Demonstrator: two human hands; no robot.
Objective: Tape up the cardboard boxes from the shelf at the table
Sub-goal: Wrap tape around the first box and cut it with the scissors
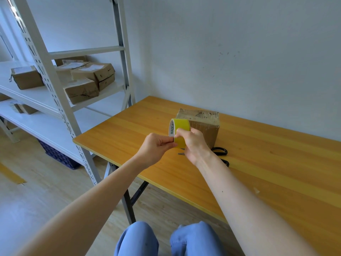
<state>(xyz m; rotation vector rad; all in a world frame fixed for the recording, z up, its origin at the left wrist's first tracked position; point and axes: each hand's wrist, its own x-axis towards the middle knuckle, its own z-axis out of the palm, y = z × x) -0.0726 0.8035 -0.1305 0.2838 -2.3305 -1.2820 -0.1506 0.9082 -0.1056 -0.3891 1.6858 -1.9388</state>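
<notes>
Above the wooden table (258,172), right hand (193,145) curled round a yellow tape roll (181,123), its white core printed "MADE IN", left hand (156,147) pinching the roll's edge, cardboard box (204,126) on the table just behind, scissors (225,152) beside it

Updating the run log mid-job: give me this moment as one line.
stage: likely starting tape | right hand: holds yellow tape roll | left hand: pinches roll's edge | box: on table | scissors: near box
</notes>
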